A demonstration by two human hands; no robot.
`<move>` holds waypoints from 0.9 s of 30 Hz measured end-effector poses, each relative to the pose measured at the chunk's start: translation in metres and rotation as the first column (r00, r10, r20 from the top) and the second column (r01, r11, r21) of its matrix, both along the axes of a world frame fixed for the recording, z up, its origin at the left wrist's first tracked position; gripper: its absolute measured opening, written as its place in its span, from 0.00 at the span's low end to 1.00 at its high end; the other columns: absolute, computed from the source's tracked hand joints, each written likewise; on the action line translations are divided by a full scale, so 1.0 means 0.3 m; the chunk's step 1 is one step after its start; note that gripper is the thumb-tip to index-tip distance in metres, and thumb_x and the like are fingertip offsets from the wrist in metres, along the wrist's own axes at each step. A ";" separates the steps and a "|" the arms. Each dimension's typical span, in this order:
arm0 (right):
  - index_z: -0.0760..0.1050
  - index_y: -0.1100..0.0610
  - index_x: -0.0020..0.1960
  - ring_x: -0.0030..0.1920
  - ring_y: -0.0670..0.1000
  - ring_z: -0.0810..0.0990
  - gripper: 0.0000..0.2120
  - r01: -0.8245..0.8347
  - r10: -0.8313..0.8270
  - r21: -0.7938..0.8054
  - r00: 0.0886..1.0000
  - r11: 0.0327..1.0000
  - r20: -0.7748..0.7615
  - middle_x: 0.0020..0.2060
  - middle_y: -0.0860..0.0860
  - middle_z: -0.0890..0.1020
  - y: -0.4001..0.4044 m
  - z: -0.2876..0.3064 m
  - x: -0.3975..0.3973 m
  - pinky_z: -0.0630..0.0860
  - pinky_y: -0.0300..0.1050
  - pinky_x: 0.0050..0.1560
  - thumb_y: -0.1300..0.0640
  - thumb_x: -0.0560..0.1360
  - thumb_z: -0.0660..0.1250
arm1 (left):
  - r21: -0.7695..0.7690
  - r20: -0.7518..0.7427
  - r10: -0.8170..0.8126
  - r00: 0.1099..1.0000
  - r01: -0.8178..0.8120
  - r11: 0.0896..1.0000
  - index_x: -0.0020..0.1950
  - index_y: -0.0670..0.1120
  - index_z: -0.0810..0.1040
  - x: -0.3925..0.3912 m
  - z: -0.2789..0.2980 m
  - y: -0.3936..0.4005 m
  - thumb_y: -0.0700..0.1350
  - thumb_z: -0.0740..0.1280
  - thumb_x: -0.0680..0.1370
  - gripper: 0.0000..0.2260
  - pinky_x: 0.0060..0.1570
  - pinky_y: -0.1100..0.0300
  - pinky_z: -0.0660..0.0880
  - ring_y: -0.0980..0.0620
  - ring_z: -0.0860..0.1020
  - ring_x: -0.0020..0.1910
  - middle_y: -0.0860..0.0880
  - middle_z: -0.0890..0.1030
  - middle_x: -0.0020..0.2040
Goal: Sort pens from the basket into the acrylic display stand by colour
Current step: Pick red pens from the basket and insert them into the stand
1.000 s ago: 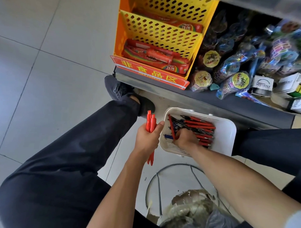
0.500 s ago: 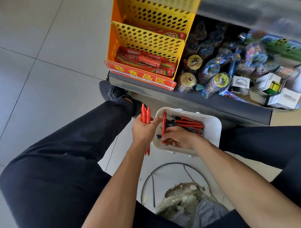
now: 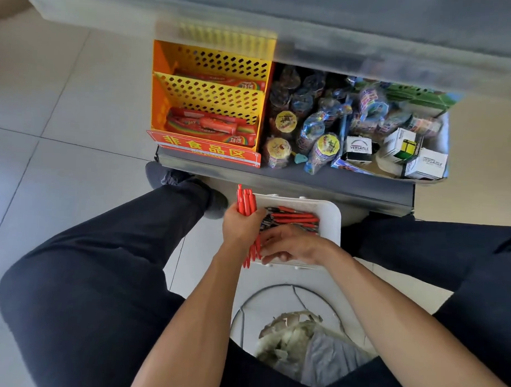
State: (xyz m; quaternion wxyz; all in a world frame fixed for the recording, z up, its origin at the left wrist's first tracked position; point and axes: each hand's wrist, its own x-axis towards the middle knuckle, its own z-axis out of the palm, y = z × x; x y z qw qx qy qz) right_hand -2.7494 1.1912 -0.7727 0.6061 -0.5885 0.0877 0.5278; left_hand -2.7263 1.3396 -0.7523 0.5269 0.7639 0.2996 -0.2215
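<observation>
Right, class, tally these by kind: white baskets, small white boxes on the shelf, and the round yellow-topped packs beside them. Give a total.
White basket: 1
Small white boxes: 3
Round yellow-topped packs: 3
Total: 7
The red pens gripped in the left hand are too bunched to count, so they are left out.

Tiled floor (image 3: 61, 163) bears shelf unit (image 3: 306, 183), wire ring (image 3: 274, 289).

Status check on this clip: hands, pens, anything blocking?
Left hand grips bunch of red pens. Right hand in white basket, fingers at the bunch's lower ends. More red pens in basket. Display stand not in view; nothing blocking.
</observation>
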 end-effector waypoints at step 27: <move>0.82 0.55 0.57 0.62 0.54 0.79 0.13 0.058 0.590 -0.868 0.710 0.493 0.383 0.57 0.50 0.84 -0.213 -0.354 0.066 0.71 0.46 0.66 0.61 0.75 0.65 | -0.246 -0.164 0.084 0.983 -0.124 0.961 0.46 0.42 0.75 -0.004 -0.079 0.088 0.38 0.68 0.79 0.03 0.35 0.55 0.75 0.51 0.73 0.30 0.49 0.75 0.30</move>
